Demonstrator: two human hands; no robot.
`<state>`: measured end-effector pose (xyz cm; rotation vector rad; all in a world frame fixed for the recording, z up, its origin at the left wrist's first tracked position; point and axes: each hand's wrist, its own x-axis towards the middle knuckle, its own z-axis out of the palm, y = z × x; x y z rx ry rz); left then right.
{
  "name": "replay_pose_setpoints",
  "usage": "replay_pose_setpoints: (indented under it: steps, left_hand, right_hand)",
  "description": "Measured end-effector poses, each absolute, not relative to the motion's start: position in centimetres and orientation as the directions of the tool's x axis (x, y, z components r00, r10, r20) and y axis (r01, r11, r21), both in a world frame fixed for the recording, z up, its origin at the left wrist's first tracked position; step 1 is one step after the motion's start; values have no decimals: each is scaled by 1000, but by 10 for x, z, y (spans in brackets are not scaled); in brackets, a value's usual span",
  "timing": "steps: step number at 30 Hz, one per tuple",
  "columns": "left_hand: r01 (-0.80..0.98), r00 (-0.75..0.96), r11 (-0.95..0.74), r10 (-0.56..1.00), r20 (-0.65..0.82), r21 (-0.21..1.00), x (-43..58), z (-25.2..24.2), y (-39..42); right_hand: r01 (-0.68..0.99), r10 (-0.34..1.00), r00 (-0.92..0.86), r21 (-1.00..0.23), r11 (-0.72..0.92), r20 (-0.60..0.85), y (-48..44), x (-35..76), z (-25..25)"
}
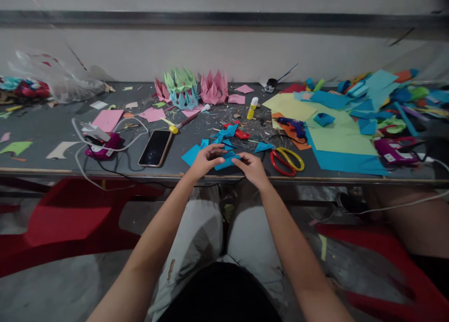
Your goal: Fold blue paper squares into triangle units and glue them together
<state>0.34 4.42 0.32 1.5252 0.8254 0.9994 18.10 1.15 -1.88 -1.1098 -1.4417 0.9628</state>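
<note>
My left hand (pixel 206 160) and my right hand (pixel 253 168) meet at the table's front edge. Both pinch a small folded blue paper piece (pixel 227 161) between their fingers. Around it lie more folded blue pieces (pixel 226 134) and a blue paper square (pixel 191 154). Red and yellow scissors (pixel 286 160) lie just right of my right hand. A dark phone (pixel 155 147) rests left of my left hand.
Folded paper crowns in pink (pixel 213 88), green (pixel 180 80) and blue stand at the back. A glue stick (pixel 252 107), a blue glue gun (pixel 293 125), coloured paper sheets (pixel 342 139) and white cables (pixel 105 142) litter the table (pixel 52 139). Red chairs (pixel 66 224) flank my legs.
</note>
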Motion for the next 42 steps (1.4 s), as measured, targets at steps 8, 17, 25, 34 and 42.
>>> replay_pose_setpoints:
  steps: [8,17,25,34,42]
  left_hand:
    - [125,325,-120,943,73,985,6,-2,44]
    - [186,384,-128,922,48,974,10,-2,43]
    - [196,331,-148,941,77,969,8,-5,44]
    - [237,319,-182,942,100,954,6,-7,44]
    - [252,310,-192,945,109,949,7,-3,42]
  right_hand:
    - [66,964,101,-969,240,245,12,181,-19]
    - [15,958,182,-974,224,223,15,184,-25]
    - [49,951,200,-972,229,235,14,180,-22]
    - [67,953,194,-972,225,234,14,180,-21]
    - [99,955,198,-973,206,222,14,181,-22]
